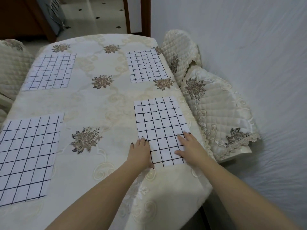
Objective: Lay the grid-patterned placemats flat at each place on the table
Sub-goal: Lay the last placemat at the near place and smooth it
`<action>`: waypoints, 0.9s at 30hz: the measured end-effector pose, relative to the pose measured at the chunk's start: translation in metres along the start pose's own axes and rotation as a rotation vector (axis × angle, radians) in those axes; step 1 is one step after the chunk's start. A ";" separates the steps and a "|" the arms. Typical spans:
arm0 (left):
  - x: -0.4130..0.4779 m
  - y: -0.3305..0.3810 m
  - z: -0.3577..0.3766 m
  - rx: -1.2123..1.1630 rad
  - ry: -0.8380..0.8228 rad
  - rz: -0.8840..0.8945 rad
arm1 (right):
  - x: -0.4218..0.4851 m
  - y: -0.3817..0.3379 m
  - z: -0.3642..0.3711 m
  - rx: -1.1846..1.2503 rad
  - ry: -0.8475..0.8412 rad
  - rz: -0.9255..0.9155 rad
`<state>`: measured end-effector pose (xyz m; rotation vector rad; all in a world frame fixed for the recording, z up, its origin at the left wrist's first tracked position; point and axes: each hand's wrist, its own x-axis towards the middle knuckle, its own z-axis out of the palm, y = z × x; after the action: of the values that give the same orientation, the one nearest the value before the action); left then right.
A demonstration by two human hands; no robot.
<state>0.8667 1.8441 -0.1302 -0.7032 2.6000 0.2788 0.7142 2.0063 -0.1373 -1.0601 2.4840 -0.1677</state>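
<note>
Several white placemats with a black grid lie flat on the cream floral tablecloth [103, 103]. One placemat [159, 123] lies at the near right. My left hand [140, 151] rests flat on its near left corner, fingers spread. My right hand [189, 146] presses flat on its near right part, fingers apart. Another placemat [28, 155] lies at the near left, one placemat [49, 72] at the far left and one placemat [146, 66] at the far right. Neither hand grips anything.
Two chairs with quilted cream covers stand along the table's right side, one chair [219, 117] near and one chair [181, 52] farther back, close to the white wall [249, 39]. Another covered chair [11, 63] stands at the left. A tiled floor [99, 12] shows beyond the table.
</note>
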 end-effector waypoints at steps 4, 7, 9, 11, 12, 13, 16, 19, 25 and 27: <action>0.000 0.000 -0.004 -0.024 0.001 0.005 | -0.001 0.012 -0.011 0.009 -0.007 0.073; 0.009 -0.007 -0.016 -0.189 0.103 -0.003 | 0.014 -0.002 -0.019 0.028 0.077 0.057; 0.021 -0.016 -0.030 -0.294 0.176 -0.021 | 0.030 -0.015 -0.025 0.067 0.123 0.017; 0.037 -0.024 -0.047 -0.315 0.220 -0.028 | 0.049 -0.029 -0.033 0.097 0.127 -0.032; 0.047 -0.028 -0.055 -0.309 0.232 -0.031 | 0.060 -0.035 -0.036 0.097 0.122 -0.058; 0.059 -0.032 -0.063 -0.303 0.238 -0.035 | 0.072 -0.042 -0.040 0.085 0.117 -0.084; 0.095 -0.040 -0.080 -0.231 0.208 -0.040 | 0.108 -0.058 -0.046 0.026 0.090 -0.151; 0.122 -0.045 -0.087 -0.077 0.125 -0.025 | 0.143 -0.074 -0.048 -0.068 0.021 -0.201; 0.146 -0.060 -0.085 0.062 0.019 -0.007 | 0.189 -0.087 -0.039 -0.146 -0.073 -0.302; 0.150 -0.063 -0.084 0.065 -0.001 -0.007 | 0.195 -0.083 -0.037 -0.139 -0.115 -0.314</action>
<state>0.7532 1.7008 -0.1289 -0.6893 2.5928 0.1913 0.6331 1.8069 -0.1473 -1.4725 2.2405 -0.0262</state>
